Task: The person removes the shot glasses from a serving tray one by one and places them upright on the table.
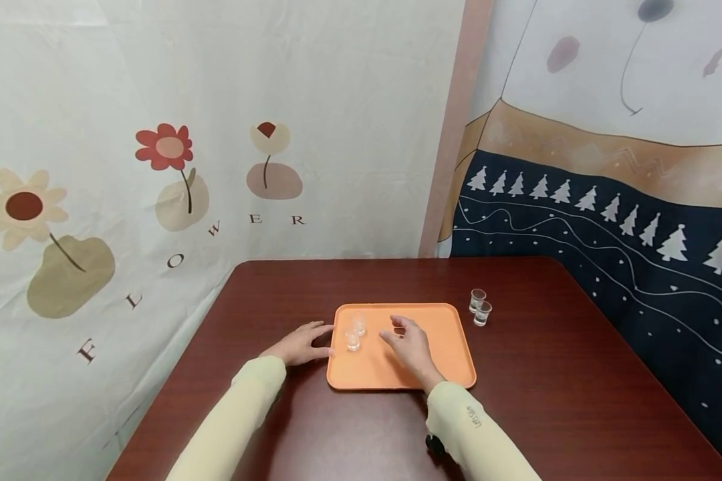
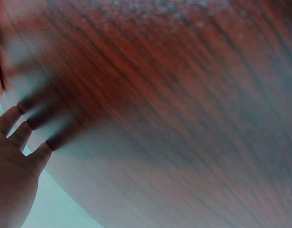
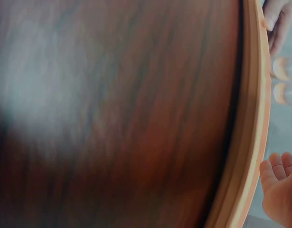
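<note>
An orange tray (image 1: 391,375) lies on the table, with two small clear shot glasses, one nearer (image 1: 353,342) and one behind it (image 1: 359,325), on its left part. My left hand (image 1: 301,344) is at the tray's left edge, fingertips and thumb right at the rim. Its fingers are spread on the table side in the left wrist view (image 2: 15,156). Over the middle of the tray is my right hand (image 1: 410,344), fingers loosely bent, thumb apart, nothing between them. The right wrist view shows this hand (image 3: 281,190) beyond the tray's rim (image 3: 253,118).
Two more shot glasses, a front one (image 1: 482,314) and a rear one (image 1: 476,300), stand on the dark red wooden table (image 1: 553,374) right of the tray. A flower-printed cloth (image 1: 349,133) and a navy tree-printed cloth (image 1: 577,234) hang behind.
</note>
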Available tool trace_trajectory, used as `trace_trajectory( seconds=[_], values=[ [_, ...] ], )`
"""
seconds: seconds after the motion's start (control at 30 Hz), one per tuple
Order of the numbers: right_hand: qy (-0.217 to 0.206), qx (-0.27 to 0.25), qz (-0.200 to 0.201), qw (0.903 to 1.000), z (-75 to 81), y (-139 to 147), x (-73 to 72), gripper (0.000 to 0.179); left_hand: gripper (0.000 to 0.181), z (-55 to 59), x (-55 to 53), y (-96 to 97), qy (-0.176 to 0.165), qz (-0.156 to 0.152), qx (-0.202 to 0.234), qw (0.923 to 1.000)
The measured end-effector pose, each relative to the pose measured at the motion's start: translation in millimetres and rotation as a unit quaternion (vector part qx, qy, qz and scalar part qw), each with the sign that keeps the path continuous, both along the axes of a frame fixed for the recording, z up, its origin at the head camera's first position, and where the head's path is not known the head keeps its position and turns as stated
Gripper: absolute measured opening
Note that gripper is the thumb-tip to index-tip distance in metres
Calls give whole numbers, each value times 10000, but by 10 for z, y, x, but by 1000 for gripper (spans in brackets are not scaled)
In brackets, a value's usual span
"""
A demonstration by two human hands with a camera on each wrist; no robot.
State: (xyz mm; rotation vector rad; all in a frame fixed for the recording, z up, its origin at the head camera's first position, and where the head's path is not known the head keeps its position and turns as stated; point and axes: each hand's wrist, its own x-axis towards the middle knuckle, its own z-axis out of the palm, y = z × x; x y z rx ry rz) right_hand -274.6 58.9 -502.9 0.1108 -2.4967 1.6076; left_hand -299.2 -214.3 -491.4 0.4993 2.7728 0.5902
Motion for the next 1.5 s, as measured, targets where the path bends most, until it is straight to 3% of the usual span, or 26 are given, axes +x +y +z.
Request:
trace_trajectory(
  seconds=[0.3, 0.6, 1.5],
  values=[
    [28, -67, 389, 9992, -64, -282, 51, 45, 68, -7, -5, -21, 153, -105, 31, 9998],
    [98, 22, 530, 9985, -108, -473, 70, 42, 68, -12, -4, -20, 225, -162, 135, 9995],
    [72, 312, 557, 9979, -137, -551, 12, 21, 68, -22, 6, -4, 148, -139, 113, 9997]
  ],
)
